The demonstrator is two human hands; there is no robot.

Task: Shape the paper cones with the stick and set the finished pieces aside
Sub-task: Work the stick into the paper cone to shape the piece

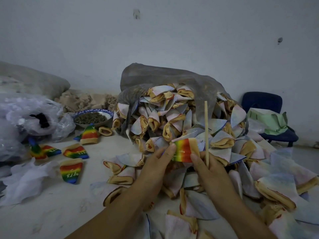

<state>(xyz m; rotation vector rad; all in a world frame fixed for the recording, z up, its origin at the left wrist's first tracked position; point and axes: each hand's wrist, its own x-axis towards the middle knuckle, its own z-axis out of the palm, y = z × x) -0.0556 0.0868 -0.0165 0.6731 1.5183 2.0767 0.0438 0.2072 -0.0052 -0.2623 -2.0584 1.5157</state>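
Pale floor [51,218] holds finished rainbow cones [76,151] at your left, apart. Your left hand [155,163] and right hand [208,168] pinch one rainbow-striped paper cone [184,150]; the right grip also holds the thin wooden stick [206,128] upright, ready.

both bare forearms are extended forward from the lower edge of the frame and brought close together at the centre. the left hand [155,163] is seen from the back, fingers curled, its thumb set on the left edge of a rainbow cone [184,150], which is pinched there. the right hand [211,169] is seen just beside it, thumb pressed on the cone's lower right corner, with a stick [206,131] gripped upright in the same hand.
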